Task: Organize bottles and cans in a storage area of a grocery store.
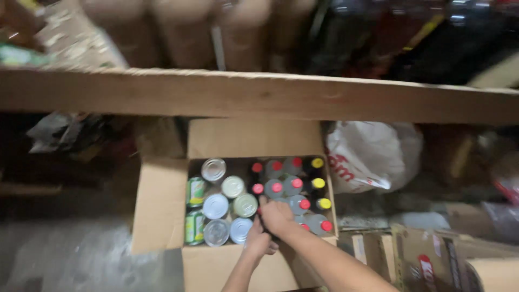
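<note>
While both hands grip a dark bottle in the open carton

Right hand [277,216] and left hand [259,241] close their fingers round a dark bottle [263,223] at the carton's [159,205] six o'clock. Red-capped bottles [277,187] crowd at two o'clock, silver-topped cans [215,206] at nine; a tilted lift could topple them. White printed bag [367,157] lies beyond.
</note>
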